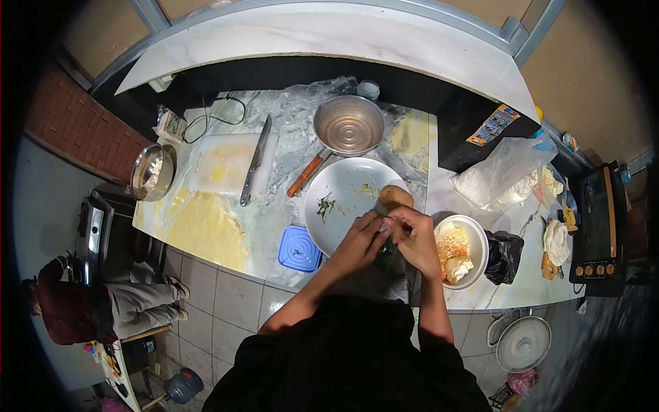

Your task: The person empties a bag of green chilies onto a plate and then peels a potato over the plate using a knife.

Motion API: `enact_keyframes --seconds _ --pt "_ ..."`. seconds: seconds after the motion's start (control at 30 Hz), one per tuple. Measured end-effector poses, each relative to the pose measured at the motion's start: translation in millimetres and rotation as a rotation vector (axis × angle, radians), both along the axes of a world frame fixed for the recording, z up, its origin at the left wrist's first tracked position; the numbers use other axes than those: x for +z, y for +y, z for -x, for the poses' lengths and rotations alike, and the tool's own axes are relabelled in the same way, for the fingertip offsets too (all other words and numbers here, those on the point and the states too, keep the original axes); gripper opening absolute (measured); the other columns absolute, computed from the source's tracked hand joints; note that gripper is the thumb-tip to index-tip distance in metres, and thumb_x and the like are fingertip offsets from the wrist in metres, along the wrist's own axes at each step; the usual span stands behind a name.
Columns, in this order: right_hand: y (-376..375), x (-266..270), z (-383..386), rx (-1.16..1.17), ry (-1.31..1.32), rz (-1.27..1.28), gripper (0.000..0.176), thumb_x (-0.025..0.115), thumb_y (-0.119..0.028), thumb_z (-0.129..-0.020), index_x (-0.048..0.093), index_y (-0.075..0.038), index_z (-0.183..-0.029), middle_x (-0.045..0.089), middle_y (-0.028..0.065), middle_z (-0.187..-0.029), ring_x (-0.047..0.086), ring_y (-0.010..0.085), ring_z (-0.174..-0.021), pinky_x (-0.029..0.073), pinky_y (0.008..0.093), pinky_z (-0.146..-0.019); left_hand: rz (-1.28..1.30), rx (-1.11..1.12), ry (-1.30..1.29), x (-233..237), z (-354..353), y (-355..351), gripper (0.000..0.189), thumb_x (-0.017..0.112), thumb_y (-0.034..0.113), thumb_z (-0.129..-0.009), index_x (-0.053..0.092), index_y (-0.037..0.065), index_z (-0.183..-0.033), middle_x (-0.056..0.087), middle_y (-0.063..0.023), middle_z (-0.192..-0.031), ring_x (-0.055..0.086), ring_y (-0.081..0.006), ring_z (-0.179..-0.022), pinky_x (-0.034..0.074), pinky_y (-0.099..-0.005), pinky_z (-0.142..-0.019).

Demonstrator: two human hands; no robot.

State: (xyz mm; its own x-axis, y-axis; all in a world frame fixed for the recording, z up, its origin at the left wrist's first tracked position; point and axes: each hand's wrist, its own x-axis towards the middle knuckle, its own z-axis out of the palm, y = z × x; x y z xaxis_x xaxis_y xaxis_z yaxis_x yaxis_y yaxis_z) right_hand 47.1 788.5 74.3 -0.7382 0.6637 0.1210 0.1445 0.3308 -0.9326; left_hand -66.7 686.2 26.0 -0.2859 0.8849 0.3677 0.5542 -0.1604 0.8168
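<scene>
Over the near right rim of a large white plate (336, 226), my left hand (362, 239) and my right hand (415, 237) meet with fingers pinched together. Between them is what looks like a clear plastic bag (386, 269), with dark green bits showing below the fingers; its exact shape is hard to make out. A brown, rounded thing like a potato (395, 197) lies just beyond my fingers, at the plate's right edge. Green herb sprigs (326, 206) and small yellowish bits rest on the plate. Beside my right hand stands a white bowl (482, 255) holding diced orange and pale food and a creamy dollop.
A metal pan (349, 125) sits behind the plate. Left of it, a knife (257, 160) lies on a white cutting board (220, 161). A blue lid (299, 248) is near the front edge. A black bag (504, 257) and an oven (596, 223) stand right. Another person (75, 302) stands far left.
</scene>
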Motion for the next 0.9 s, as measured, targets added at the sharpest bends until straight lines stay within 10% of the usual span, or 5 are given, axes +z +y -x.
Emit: enact_keyframes --seconds 0.63,0.73,0.8,0.9 --pt "-13 7 5 0.045 0.125 -0.044 0.005 0.060 0.004 -0.086 0.059 0.004 -0.091 0.059 0.0085 -0.070 0.057 0.0072 -0.062 0.043 0.0238 -0.054 0.060 0.136 0.219 -2 1 0 0.025 0.062 0.013 -0.079 0.056 -0.001 -0.099 0.055 -0.0154 -0.097 0.052 -0.0344 -0.095 0.036 -0.0465 -0.085" --pt "-15 13 4 0.008 -0.091 -0.139 0.010 0.063 0.000 -0.086 0.056 0.003 -0.092 0.059 0.0117 -0.068 0.060 0.0142 -0.060 0.045 0.0279 -0.055 0.047 0.151 0.326 -7 -2 1 0.025 0.062 0.011 -0.078 0.056 -0.001 -0.099 0.057 -0.0147 -0.093 0.053 -0.0347 -0.094 0.036 -0.0469 -0.087" --pt "-18 13 5 0.006 -0.109 -0.178 0.017 0.063 -0.010 -0.087 0.051 0.001 -0.091 0.061 0.0217 -0.079 0.062 0.0406 -0.071 0.048 0.0403 -0.062 0.018 0.144 0.427 -5 -4 1 0.021 0.061 0.009 -0.080 0.056 0.000 -0.098 0.058 -0.0134 -0.091 0.054 -0.0341 -0.094 0.035 -0.0466 -0.089" --pt "-16 1 3 -0.080 -0.180 -0.239 0.019 0.063 -0.014 -0.087 0.052 0.001 -0.093 0.062 0.0224 -0.083 0.062 0.0420 -0.079 0.047 0.0454 -0.066 0.043 0.176 0.144 -6 -7 6 0.025 0.058 0.010 -0.080 0.054 0.000 -0.102 0.054 -0.0165 -0.099 0.049 -0.0371 -0.097 0.034 -0.0496 -0.088"
